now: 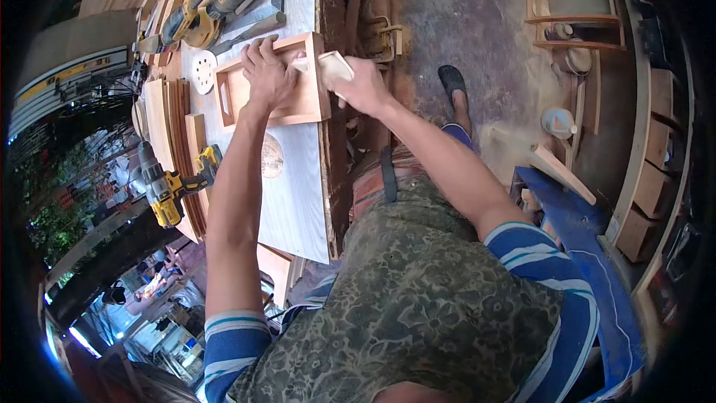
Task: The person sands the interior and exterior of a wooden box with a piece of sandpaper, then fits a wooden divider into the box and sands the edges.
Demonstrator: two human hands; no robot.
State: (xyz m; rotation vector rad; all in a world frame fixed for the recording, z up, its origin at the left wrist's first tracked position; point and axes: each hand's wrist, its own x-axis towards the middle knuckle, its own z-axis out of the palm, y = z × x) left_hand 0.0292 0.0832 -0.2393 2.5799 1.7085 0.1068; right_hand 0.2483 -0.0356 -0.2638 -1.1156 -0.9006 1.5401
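Observation:
A shallow wooden box (319, 78) with low walls lies on the workbench in front of me. My left hand (270, 78) reaches into it, fingers bent over its far wall, gripping it. At the box's right-hand wall, my right hand (363, 89) is closed on a pale folded sheet (335, 66) that looks like sandpaper. Part of this sheet is hidden by the fingers. Beyond the box lie a wood chisel (257, 28) and a yellow and black sander (200, 24). A round sanding disc with holes (203, 72) is left of the box.
A yellow drill (165, 186) lies left of my left forearm, near stacked wooden boards (168, 119). The grey workbench top (294, 209) ends just left of my body. On the floor to the right are a white container (558, 122), a wooden frame (573, 22) and blue sheeting (567, 216).

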